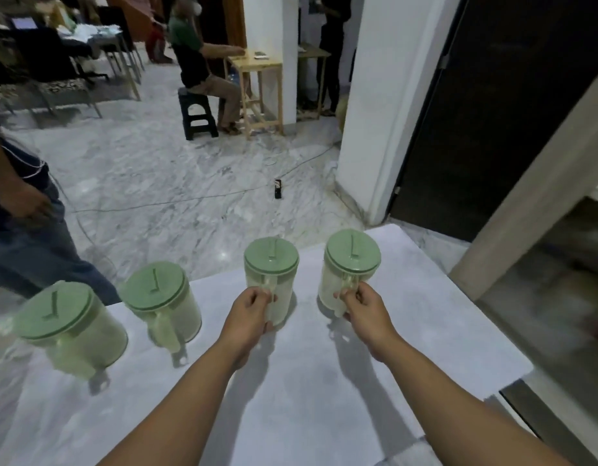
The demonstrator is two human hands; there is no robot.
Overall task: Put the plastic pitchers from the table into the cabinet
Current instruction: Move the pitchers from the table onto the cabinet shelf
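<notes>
Several translucent plastic pitchers with pale green lids stand in a row on a white table (307, 381). My left hand (249, 312) is closed around the handle of the third pitcher (272, 264). My right hand (365, 306) grips the handle of the rightmost pitcher (351, 260). Both of these pitchers are upright at the table's far edge. Two more pitchers sit untouched to the left: one (161, 297) near the middle and one (67, 326) at the far left, handles facing me.
A person in jeans (25, 230) stands close to the table's left end. A cabinet opening (543, 264) lies to the right past a beige frame. Beyond the table is marble floor with a cable, a white pillar (375, 112), and a seated person at a small wooden table.
</notes>
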